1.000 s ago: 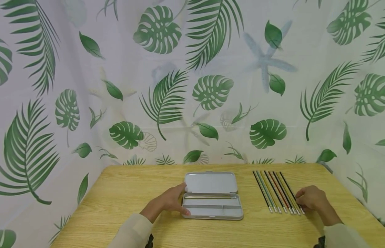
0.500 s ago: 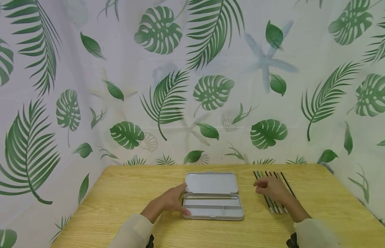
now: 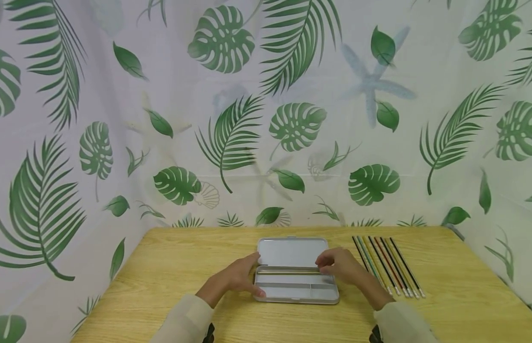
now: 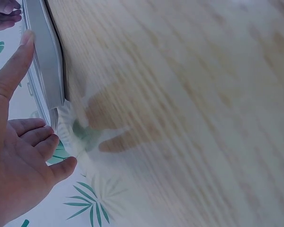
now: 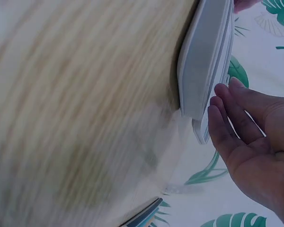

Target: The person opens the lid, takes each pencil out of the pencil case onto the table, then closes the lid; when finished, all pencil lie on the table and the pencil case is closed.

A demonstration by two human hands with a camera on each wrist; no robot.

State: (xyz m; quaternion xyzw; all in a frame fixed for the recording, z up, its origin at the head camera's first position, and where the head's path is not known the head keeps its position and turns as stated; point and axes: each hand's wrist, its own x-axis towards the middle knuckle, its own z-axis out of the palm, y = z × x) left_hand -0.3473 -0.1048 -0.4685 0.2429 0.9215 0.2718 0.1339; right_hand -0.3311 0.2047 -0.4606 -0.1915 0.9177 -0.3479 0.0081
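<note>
A light grey pencil case point(image 3: 297, 300) lies on the table with its lid point(image 3: 291, 251) folded back. Inside, along the hinge side, lies at least one gold-coloured pencil point(image 3: 287, 273). My left hand point(image 3: 235, 276) spans the case's left end, its straight thumb point(image 4: 20, 56) on the front corner and its fingers at the lid side. At the right end, the fingertips of my right hand point(image 3: 345, 267) are close together over the pencil's eraser end, hiding it. In the right wrist view the fingers point(image 5: 232, 109) reach along the case's edge; I cannot tell whether they touch the pencil.
Several pencils point(image 3: 381, 257) lie side by side in a slanted row on the wooden table point(image 3: 184, 252), right of the case, eraser ends toward me. A leaf-patterned cloth point(image 3: 291, 200) rises behind the table and along both sides.
My right hand has swept left from the right side of the pencil row, across the row, to the case's right end. My left hand and the case stay put.
</note>
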